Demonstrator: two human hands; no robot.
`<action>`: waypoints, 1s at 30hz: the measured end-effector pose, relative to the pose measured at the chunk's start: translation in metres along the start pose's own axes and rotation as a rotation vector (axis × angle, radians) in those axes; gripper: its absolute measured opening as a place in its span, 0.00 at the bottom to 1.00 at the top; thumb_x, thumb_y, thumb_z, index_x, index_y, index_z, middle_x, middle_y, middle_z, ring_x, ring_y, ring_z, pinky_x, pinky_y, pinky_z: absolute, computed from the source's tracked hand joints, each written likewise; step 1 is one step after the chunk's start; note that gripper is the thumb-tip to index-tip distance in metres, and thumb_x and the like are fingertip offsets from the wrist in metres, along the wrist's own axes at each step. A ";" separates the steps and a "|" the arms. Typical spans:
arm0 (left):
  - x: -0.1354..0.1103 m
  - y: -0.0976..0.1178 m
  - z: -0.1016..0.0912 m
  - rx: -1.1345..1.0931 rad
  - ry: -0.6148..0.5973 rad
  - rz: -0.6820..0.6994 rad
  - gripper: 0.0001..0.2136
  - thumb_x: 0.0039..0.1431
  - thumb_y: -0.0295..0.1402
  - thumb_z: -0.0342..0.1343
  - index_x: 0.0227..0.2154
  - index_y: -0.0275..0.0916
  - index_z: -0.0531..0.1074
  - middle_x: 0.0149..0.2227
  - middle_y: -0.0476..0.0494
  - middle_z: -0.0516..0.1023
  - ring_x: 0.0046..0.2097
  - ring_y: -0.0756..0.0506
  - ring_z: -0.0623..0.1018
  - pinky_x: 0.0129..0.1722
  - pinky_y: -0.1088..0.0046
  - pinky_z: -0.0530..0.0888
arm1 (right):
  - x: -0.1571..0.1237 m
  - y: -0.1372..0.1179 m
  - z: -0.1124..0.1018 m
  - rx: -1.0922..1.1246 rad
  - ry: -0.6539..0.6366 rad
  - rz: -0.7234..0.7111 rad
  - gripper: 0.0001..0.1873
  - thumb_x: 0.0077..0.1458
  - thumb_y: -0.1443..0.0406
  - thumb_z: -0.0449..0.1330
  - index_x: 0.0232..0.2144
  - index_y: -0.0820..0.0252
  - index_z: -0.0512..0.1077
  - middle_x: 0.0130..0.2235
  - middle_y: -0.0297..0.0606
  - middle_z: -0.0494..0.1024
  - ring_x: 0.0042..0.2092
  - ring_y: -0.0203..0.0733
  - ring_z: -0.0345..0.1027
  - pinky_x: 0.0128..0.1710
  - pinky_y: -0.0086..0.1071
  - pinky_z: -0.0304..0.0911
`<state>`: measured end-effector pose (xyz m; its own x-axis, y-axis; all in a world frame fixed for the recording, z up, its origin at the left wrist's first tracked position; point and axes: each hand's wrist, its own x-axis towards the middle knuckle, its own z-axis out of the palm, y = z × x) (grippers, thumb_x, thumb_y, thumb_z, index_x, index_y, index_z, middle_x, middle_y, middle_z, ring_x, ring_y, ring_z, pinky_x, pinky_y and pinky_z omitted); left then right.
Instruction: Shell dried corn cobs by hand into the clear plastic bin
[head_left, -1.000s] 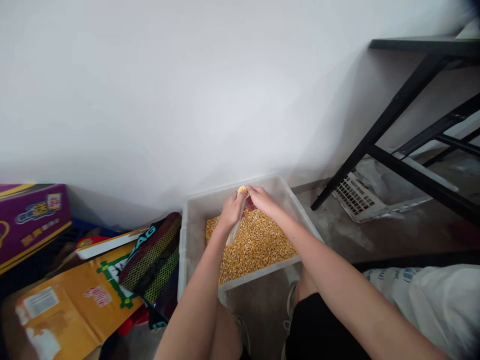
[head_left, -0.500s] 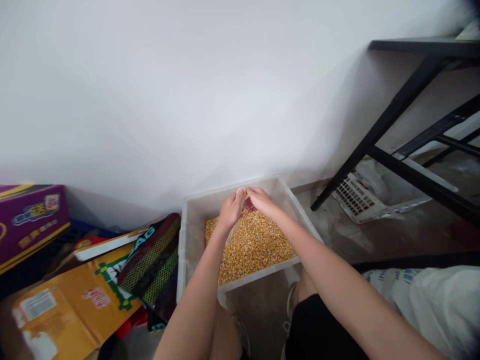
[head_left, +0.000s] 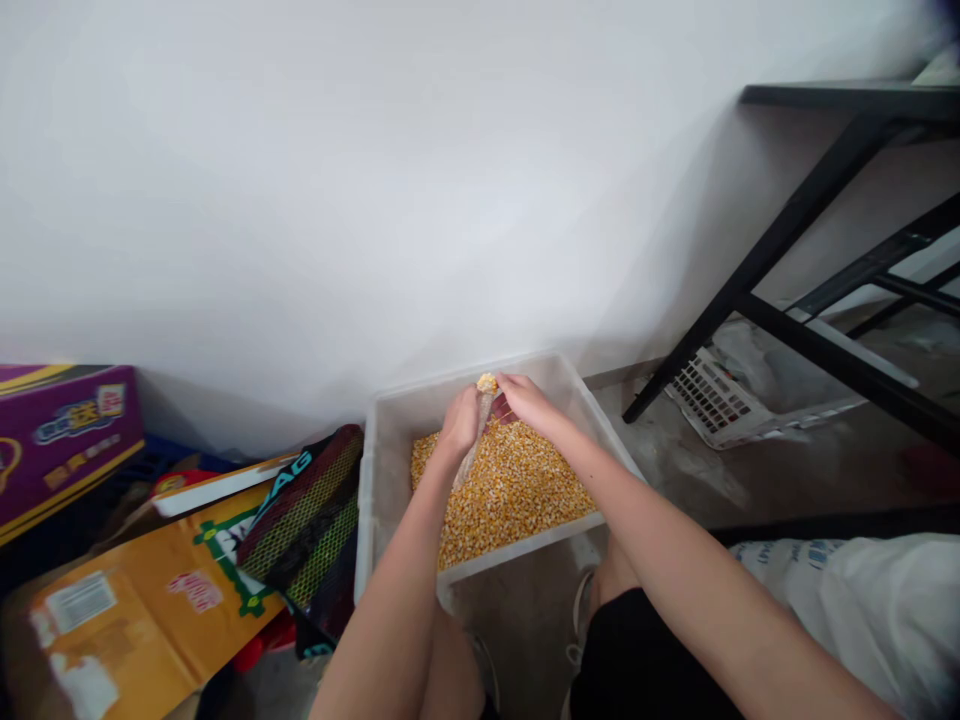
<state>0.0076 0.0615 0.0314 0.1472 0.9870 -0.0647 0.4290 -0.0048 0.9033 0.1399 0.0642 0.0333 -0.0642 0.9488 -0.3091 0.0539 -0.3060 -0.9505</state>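
A clear plastic bin point(head_left: 375, 470) stands on the floor against the white wall, part filled with loose yellow corn kernels point(head_left: 502, 490). Above it my left hand point(head_left: 459, 425) is closed round a mostly stripped, pale corn cob point(head_left: 484, 400) with a tuft of yellow kernels at its top end. My right hand point(head_left: 525, 402) is closed too, its fingertips pinching the cob's upper part from the right. Both forearms reach forward from my knees.
Left of the bin lie a black mesh bag point(head_left: 307, 520), flattened orange cardboard point(head_left: 150, 610) and a purple box point(head_left: 60, 430). A black metal frame point(head_left: 795, 290) and a white plastic crate point(head_left: 712, 400) stand at the right. A white sack point(head_left: 862, 600) lies near my right leg.
My hands stayed over the bin, working the cob. Its yellow tip was nearly hidden between my fingers half a second ago and shows again now.
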 end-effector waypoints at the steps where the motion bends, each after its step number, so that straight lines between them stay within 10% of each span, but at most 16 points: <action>1: -0.001 0.001 -0.001 0.005 -0.006 -0.002 0.23 0.60 0.47 0.36 0.31 0.36 0.71 0.31 0.40 0.76 0.34 0.43 0.74 0.34 0.69 0.70 | 0.000 0.000 0.000 0.000 -0.004 -0.002 0.18 0.62 0.55 0.46 0.37 0.61 0.69 0.25 0.35 0.70 0.23 0.35 0.67 0.22 0.29 0.66; 9: -0.004 0.007 0.001 -0.072 -0.046 0.028 0.24 0.59 0.52 0.37 0.33 0.36 0.70 0.28 0.42 0.75 0.34 0.43 0.74 0.35 0.69 0.70 | -0.002 -0.002 -0.001 -0.029 0.019 -0.008 0.17 0.62 0.57 0.45 0.40 0.60 0.69 0.25 0.36 0.70 0.24 0.37 0.67 0.24 0.31 0.65; 18: -0.002 0.006 -0.003 -0.315 -0.084 -0.185 0.24 0.57 0.54 0.39 0.37 0.38 0.66 0.23 0.46 0.70 0.22 0.47 0.71 0.22 0.71 0.69 | -0.029 -0.034 -0.015 -0.279 0.330 -0.410 0.20 0.61 0.63 0.46 0.55 0.52 0.61 0.36 0.39 0.74 0.34 0.38 0.66 0.33 0.29 0.62; 30: -0.015 0.026 -0.006 -0.374 -0.262 -0.136 0.28 0.52 0.60 0.43 0.35 0.36 0.69 0.20 0.47 0.68 0.18 0.50 0.68 0.18 0.73 0.68 | -0.012 -0.012 0.002 0.026 -0.088 -0.120 0.13 0.60 0.58 0.48 0.35 0.59 0.67 0.21 0.29 0.65 0.18 0.30 0.59 0.16 0.24 0.59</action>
<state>0.0112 0.0471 0.0586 0.3524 0.9006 -0.2545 0.1171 0.2274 0.9667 0.1384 0.0559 0.0482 -0.1556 0.9685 -0.1942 0.0151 -0.1942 -0.9808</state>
